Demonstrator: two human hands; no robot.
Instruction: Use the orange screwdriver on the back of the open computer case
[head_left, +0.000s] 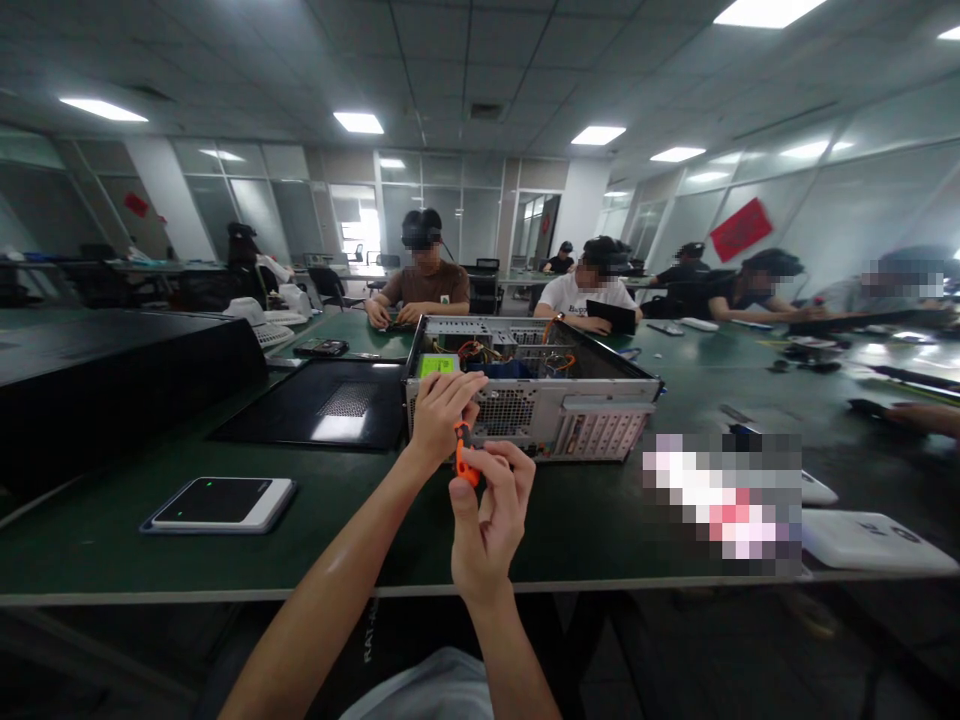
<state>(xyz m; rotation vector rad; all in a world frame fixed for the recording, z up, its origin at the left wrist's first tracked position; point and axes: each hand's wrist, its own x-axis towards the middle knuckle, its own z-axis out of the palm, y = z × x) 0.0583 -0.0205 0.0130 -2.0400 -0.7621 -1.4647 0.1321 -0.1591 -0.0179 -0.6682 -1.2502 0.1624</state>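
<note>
An open desktop computer case (585, 400) lies on the green table (570, 530), its rear panel facing me. My right hand (487, 515) is closed around the orange handle of a screwdriver (465, 455) pointed at the case's rear panel. My left hand (442, 410) is closed too, pinching the upper part of the screwdriver right at the panel. Cables and a green label show inside the case.
The black side panel (330, 405) lies left of the case, with a small white-edged device (221, 503) nearer me. White flat items (877, 540) sit at the right. A black box (112, 385) stands at the left. Several people sit working across the table.
</note>
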